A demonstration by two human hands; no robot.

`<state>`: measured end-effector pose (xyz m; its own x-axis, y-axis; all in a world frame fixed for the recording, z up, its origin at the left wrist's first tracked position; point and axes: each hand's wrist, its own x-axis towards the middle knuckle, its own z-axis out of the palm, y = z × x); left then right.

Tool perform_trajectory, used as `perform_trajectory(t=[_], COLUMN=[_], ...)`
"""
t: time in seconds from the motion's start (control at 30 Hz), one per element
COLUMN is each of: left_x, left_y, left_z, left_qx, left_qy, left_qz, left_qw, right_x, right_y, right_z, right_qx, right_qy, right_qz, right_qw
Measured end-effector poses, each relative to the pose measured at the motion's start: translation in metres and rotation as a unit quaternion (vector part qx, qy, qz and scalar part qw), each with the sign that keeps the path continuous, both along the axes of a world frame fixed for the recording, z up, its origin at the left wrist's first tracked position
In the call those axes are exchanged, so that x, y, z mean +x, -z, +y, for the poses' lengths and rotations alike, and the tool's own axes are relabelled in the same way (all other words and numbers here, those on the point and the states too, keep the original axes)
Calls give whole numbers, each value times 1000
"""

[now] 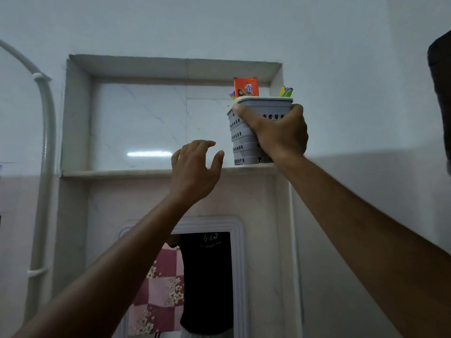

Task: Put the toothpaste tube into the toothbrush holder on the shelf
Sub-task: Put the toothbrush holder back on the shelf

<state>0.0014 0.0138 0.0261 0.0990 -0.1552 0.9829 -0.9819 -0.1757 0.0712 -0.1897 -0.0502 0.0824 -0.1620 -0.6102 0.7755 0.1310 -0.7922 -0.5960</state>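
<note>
A grey perforated toothbrush holder [240, 140] stands at the right end of the shelf [114, 172] in a wall niche. My right hand [278, 132] grips its front, thumb near the rim. An orange toothpaste tube end [246, 87] sticks up out of the holder. Coloured toothbrush handles [286, 91] show at the holder's right rim and a purple one at its left. My left hand [192, 170] hovers just left of the holder, below shelf level, fingers spread and holding nothing.
The niche is recessed in a pale wall, with marble back and side walls. A white pipe [47, 132] runs down the left. Below hangs a mirror [205, 284] in a white frame. A dark object [440, 98] juts in at the right edge.
</note>
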Motion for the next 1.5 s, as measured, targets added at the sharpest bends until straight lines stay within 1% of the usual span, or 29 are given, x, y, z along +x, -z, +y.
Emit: perform_trajectory(t=[0.1, 0.2, 0.27, 0.37, 0.53, 0.77, 0.83, 0.97, 1.13, 1.27, 1.5], left_x=[9, 19, 28, 35, 34, 38, 38, 39, 39, 40, 37], left_y=[-9, -9, -3, 9, 11, 12, 11, 13, 12, 12, 12], left_z=[-12, -25, -32, -37, -41, -44, -44, -44, -44, -42, -37], left_qx=[35, 85, 97, 84, 78, 71, 73, 75, 78, 83, 98], left_qy=[-20, -34, -50, -91, -97, -111, -110, -115, -117, -121, -103], left_qz=[-2, 33, 48, 29, 31, 26, 25, 23, 14, 18, 34], left_qw=[999, 995, 993, 992, 992, 991, 991, 990, 990, 989, 989], right_x=[11, 21, 29, 40, 51, 74, 80, 91, 94, 94, 81], right_y=[-10, -15, -15, -13, -11, -15, -13, 4, 13, 16, 15], right_z=[-12, -25, -34, -47, -63, -77, -80, -90, -101, -103, -107], right_qx=[-6, -4, 3, 13, 27, 34, 24, -28, -79, -80, -83], right_qy=[21, 32, 36, 38, 34, 43, 54, 95, 138, 127, 62], right_qz=[8, 28, 34, 39, 37, 65, 86, 144, 160, 166, 201], right_qw=[1000, 999, 999, 998, 998, 996, 995, 985, 974, 975, 974])
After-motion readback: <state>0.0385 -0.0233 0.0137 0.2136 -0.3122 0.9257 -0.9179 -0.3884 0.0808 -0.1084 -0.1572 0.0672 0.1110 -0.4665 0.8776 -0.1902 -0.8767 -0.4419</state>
